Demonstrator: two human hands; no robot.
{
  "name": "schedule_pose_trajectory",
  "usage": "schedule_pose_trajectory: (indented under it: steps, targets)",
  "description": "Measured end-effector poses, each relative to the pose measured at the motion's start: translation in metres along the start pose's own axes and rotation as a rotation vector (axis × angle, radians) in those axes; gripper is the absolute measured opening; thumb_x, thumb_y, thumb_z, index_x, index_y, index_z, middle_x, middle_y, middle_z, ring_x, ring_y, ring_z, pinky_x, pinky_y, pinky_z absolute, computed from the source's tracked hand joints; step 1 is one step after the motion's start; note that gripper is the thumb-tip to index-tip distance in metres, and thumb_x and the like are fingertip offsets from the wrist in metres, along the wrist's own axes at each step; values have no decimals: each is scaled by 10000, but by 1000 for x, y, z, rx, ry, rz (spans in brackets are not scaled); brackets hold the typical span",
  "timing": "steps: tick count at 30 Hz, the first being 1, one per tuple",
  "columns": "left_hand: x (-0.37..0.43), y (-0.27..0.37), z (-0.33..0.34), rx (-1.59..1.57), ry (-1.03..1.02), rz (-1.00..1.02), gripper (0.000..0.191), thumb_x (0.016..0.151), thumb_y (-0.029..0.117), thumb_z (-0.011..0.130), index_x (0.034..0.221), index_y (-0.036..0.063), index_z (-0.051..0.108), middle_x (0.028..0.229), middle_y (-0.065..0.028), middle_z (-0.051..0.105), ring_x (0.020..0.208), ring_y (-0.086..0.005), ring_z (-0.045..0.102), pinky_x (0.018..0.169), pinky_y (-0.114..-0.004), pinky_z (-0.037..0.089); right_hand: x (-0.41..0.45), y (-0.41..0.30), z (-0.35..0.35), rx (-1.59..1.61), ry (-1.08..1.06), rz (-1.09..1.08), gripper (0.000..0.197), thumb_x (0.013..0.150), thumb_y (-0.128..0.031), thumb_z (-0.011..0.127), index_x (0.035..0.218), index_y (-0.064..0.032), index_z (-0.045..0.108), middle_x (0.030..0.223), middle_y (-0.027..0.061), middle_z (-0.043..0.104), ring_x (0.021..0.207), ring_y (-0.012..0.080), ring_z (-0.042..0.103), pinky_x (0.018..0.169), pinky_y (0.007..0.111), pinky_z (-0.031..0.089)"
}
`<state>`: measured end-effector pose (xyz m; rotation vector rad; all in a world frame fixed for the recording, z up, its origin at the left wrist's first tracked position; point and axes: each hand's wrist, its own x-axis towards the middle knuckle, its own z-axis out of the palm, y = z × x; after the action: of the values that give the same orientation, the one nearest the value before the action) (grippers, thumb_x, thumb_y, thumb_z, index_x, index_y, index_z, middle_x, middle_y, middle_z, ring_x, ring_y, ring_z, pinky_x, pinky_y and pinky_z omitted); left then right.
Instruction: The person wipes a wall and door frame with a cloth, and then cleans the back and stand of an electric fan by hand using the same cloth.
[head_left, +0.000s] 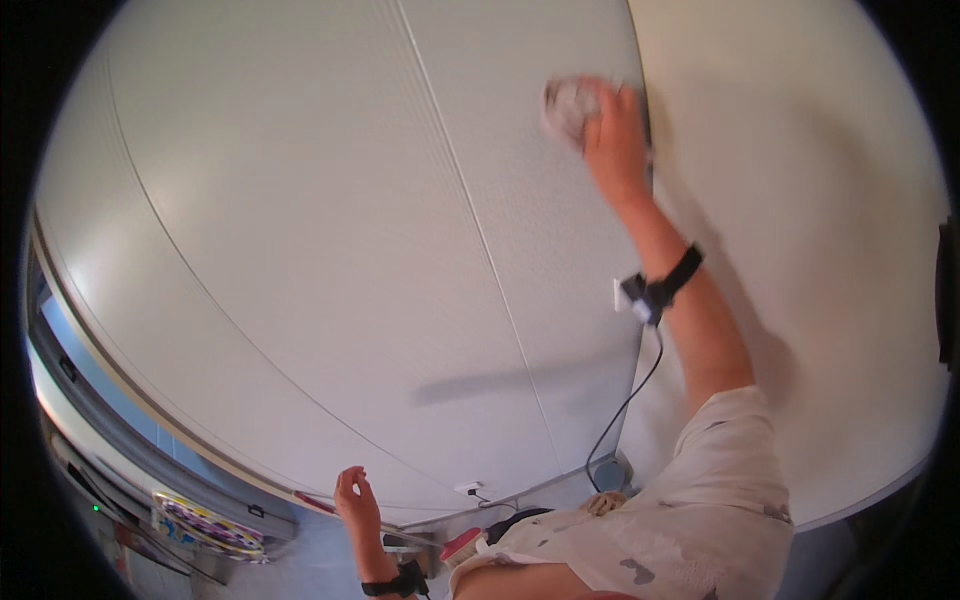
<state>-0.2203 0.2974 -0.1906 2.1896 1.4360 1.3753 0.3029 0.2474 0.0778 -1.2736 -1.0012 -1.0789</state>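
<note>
My right hand (619, 139) is raised high at the upper right, gripping a crumpled pale cloth (571, 112) with darker marks. The cloth is against or very near the light wall panel (315, 225), close to the corner where it meets the cream wall (810, 225); motion blurs both hand and cloth. Low in view, my left hand (357, 499) hangs with loosely curled fingers and a gap between thumb and fingers. Nothing shows in it. A thin stick with a red end (313, 502) passes behind that hand, apparently not held. Each wrist wears a black strap with a small device.
A black cable (630, 405) runs down from my right wrist device. Near the floor sit a wall socket (469, 487) with a plug, a red-backed brush (461, 546) and a grey round container (609, 475). A window frame (165, 442) and a colourful patterned item (214, 529) are at lower left.
</note>
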Motion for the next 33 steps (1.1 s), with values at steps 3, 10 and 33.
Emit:
schedule_pose_trajectory:
  steps: [3, 10, 33]
  targets:
    - [-8, -11, -3, 32, 41, -51, 109, 820, -1, 504, 878, 2, 596, 841, -130, 619, 777, -272, 603, 712, -358, 473, 119, 18, 19, -113, 270, -210, 379, 799, -94, 525, 1178, -111, 543, 976, 176, 540, 971, 361, 500, 849, 420, 404]
    - [-17, -26, 5, -13, 125, -169, 99, 822, 3, 510, 873, -5, 594, 812, -126, 613, 766, -258, 597, 708, -357, 471, 190, -40, 22, -28, 189, -71, 500, 853, -242, 539, 1312, -76, 433, 1127, 180, 572, 1041, 341, 535, 889, 457, 405]
    - [127, 93, 105, 28, 41, 282, 73, 789, 29, 532, 790, 90, 570, 794, -40, 589, 805, -241, 539, 781, -369, 364, 245, -116, 17, -155, -28, 28, 424, 825, -145, 524, 1244, -100, 481, 986, 200, 617, 937, 322, 591, 810, 406, 452]
